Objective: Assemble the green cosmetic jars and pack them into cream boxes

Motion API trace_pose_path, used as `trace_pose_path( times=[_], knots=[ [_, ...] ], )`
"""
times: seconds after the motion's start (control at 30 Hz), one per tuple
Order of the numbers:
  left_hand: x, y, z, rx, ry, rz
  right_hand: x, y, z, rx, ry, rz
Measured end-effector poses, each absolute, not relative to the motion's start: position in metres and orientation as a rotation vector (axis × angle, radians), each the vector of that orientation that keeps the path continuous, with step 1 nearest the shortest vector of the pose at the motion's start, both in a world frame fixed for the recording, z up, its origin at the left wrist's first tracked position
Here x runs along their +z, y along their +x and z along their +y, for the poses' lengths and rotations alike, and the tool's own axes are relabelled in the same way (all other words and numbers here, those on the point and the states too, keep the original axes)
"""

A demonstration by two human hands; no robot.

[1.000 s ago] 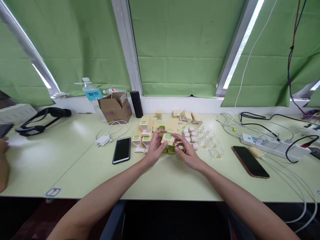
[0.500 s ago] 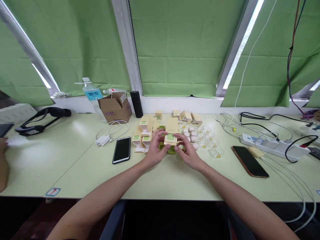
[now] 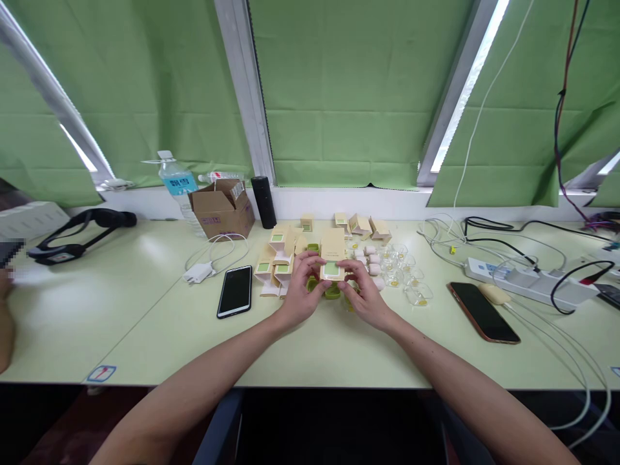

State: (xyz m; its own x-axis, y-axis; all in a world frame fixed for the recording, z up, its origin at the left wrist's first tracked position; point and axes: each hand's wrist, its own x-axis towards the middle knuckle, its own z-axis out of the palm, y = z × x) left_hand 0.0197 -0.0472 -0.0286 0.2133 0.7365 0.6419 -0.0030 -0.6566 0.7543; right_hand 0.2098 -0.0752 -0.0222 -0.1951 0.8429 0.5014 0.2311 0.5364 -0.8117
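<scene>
Head view, seen from above the pale green table [image 3: 145,310]. Left hand [image 3: 301,294] and right hand [image 3: 365,294] meet at mid-table and together hold a small beige carton with a green label [image 3: 332,257], upright, its flap raised; the fingertips of both hands pinch its lower sides, left thumb and right forefinger close to the green panel. Just under the carton lie green trays [image 3: 332,292], partly hidden by the hands. To the left of the hands stands a cluster of opened beige cartons [image 3: 276,258]; beyond it, a black smartphone [image 3: 235,291] lies face up beside a white charger with cable [image 3: 198,272]. To the right of the hands are pale pink cylinders [image 3: 374,259] and clear plastic cups [image 3: 405,271]. Farther right lie a second dark phone [image 3: 483,311] and a white power strip [image 3: 523,279]. Along the window sill: a water bottle [image 3: 175,187], a brown cardboard box [image 3: 223,210], a black cylinder [image 3: 264,201]. At far left rests a black headset [image 3: 77,232].
</scene>
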Motion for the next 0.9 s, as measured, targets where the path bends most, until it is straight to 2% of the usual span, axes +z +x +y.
trace_pose_path(
  times=[0.3, 0.63, 0.9],
  knots=[
    [-0.023, 0.020, -0.051, 1.532, 1.893, 0.741, -0.025, 0.210, -0.075, 0.692, -0.939, -1.744],
    [-0.022, 0.015, -0.044, 1.487, 1.721, 0.617, -0.016, 0.216, -0.079, 0.482, -0.858, -2.013],
    [-0.019, 0.007, -0.030, 1.424, 1.645, 0.590, 0.013, 0.247, -0.073, 0.470, -0.875, -2.073]
  ],
)
